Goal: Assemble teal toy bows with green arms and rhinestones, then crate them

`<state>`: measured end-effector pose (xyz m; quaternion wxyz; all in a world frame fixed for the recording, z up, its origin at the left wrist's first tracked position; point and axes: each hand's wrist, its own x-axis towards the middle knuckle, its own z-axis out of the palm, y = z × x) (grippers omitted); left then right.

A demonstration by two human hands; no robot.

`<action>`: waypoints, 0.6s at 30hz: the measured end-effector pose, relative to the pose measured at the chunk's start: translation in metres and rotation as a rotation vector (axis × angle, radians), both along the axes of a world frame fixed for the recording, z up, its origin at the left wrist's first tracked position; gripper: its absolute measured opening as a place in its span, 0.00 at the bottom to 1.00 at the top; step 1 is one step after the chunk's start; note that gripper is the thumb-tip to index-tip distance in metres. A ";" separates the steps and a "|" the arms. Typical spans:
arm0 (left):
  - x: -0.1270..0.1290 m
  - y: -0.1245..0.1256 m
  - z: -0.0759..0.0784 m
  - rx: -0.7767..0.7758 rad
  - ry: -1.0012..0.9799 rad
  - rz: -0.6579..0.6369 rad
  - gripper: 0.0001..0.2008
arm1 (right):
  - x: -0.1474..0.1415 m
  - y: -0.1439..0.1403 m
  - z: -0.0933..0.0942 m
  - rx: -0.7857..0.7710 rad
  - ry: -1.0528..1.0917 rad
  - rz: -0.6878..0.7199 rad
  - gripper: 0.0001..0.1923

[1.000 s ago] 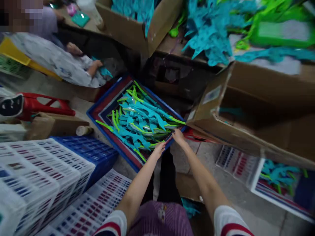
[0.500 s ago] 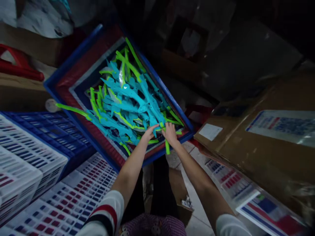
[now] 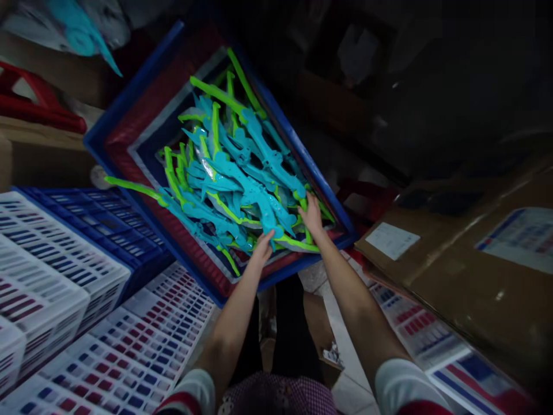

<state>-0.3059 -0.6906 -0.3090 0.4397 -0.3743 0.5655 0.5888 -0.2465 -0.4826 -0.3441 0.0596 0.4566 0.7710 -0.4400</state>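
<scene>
A stack of nested crates, blue (image 3: pixel 129 98) outside and red inside, stands on the floor in front of me. It holds a heap of long teal and lime-green plastic pieces (image 3: pixel 242 173). My left hand (image 3: pixel 261 249) reaches into the near corner, fingers on the teal pieces. My right hand (image 3: pixel 311 218) rests on lime-green strips just right of it, fingers spread over them. I cannot see a firm grip in either hand.
White crates (image 3: pixel 52 276) and a blue crate (image 3: pixel 99 222) stand at the left, a flat white one (image 3: pixel 142 357) in front of them. A cardboard box (image 3: pixel 470 265) sits at the right. A red stool (image 3: pixel 38 106) and a co-worker's sleeve show at upper left.
My view has dropped from the tables onto the crates. Both hands moved from the crate's near rim into the heap of teal and green pieces.
</scene>
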 end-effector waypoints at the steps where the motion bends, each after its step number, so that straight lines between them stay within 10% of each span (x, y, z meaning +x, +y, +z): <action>1: 0.012 0.010 -0.007 0.016 -0.015 0.017 0.19 | 0.002 -0.004 -0.005 -0.012 -0.015 -0.046 0.34; 4: 0.039 0.030 -0.028 0.034 -0.101 0.058 0.18 | 0.017 -0.007 -0.015 -0.065 -0.097 -0.121 0.33; 9: 0.061 0.038 -0.050 0.016 -0.216 0.087 0.17 | 0.039 0.011 -0.017 -0.143 -0.298 0.142 0.29; 18: 0.065 0.050 -0.033 -0.011 -0.173 0.230 0.11 | 0.008 0.005 -0.017 -0.366 -0.483 0.208 0.35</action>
